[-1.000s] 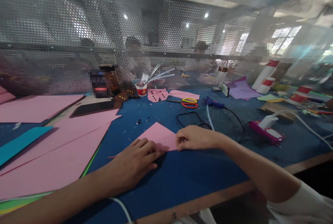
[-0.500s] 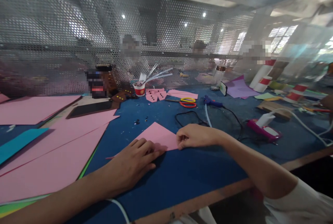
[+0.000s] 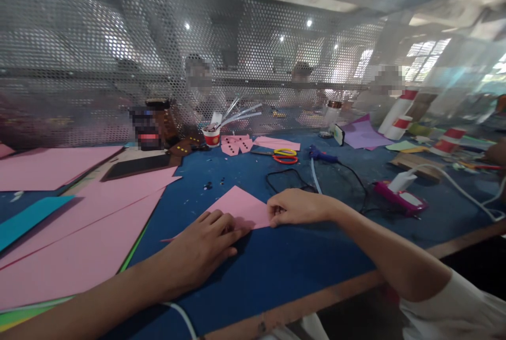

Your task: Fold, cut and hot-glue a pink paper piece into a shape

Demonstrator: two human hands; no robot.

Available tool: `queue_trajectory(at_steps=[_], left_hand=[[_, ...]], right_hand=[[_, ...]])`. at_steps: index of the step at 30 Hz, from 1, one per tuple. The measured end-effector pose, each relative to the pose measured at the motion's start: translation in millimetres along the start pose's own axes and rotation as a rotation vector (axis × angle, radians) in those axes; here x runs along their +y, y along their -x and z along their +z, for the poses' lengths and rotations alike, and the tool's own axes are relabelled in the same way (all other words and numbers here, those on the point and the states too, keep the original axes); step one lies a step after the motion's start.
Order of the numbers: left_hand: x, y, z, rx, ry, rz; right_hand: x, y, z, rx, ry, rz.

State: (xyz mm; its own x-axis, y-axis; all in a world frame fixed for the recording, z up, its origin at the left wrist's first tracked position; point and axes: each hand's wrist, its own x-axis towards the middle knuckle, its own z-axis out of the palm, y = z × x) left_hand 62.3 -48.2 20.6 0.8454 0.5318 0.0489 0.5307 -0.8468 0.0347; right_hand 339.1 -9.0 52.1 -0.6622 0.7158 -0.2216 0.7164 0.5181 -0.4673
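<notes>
A folded pink paper (image 3: 241,206) lies on the blue table, its peak pointing away from me. My left hand (image 3: 209,242) rests over its left part and lower edge, fingers somewhat spread and lying on the paper. At the paper's right corner is my right hand (image 3: 294,207), its fingers curled and pinching that corner. The palm side of my left hand is hidden, as is part of the paper under it.
Large pink sheets (image 3: 79,245) and a phone (image 3: 136,167) lie left. Beyond the paper are scissors (image 3: 285,156), a cup (image 3: 211,137) and a glue gun (image 3: 324,155). A magenta power strip (image 3: 401,198) with cables sits right. People are behind a perforated screen (image 3: 245,55).
</notes>
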Motion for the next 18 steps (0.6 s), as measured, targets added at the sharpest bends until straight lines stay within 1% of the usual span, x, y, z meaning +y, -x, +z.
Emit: queue_trajectory(at_steps=[9,18], left_hand=[[0,1,0.4,-0.004,0.028,-0.011],[-1,1,2.5,0.033,0.019,0.015]], right_hand=[[5,2,-3,-0.015,-0.006,-0.025],[11,1,-4,-0.041,-0.054,-0.058]])
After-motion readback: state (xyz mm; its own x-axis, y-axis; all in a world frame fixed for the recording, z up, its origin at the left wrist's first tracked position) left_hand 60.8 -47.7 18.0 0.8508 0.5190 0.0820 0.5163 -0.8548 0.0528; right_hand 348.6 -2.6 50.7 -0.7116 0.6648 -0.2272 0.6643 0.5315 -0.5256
